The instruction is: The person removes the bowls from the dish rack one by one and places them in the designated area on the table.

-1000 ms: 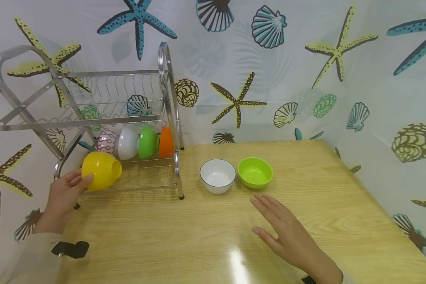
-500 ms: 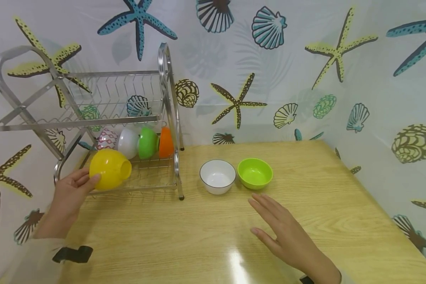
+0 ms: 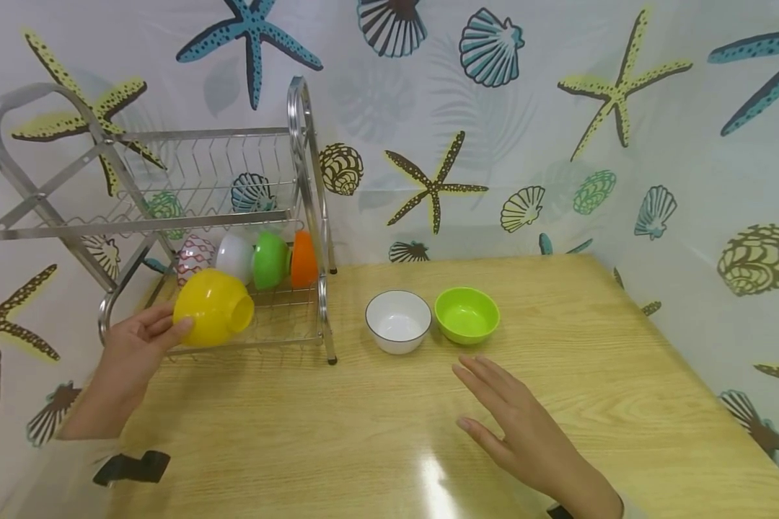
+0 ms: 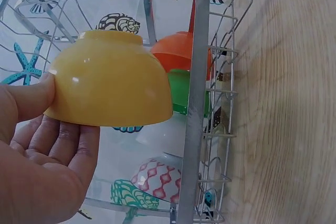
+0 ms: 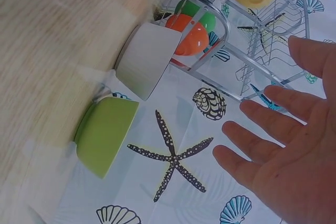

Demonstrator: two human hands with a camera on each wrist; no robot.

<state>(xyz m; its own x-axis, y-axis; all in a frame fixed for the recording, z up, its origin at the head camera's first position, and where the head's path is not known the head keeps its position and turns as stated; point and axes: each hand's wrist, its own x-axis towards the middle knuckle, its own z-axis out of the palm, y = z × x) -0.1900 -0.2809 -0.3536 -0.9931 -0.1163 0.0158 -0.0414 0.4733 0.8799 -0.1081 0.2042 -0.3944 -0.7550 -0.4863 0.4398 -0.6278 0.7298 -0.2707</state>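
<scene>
Left hand (image 3: pixel 132 352) pinches yellow bowl (image 3: pixel 210 308) — right hand (image 3: pixel 522 429) near lime bowl (image 3: pixel 467 317), fingers straight.

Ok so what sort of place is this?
Possibly a kitchen's dish-drying corner: a metal dish rack, bowls on its lower tier, and a yellow bowl in the left hand.

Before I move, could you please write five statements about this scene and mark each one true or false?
1. The left grip holds the yellow bowl. True.
2. The dark-rimmed white bowl and the lime bowl stand side by side on the table. True.
3. The right grip holds the lime bowl. False: its fingers are extended and hold nothing.
4. In the head view, the orange bowl is right of the darker green bowl on the rack. True.
5. The yellow bowl stands upright on the table. False: it is held tipped in the left grip.
</scene>
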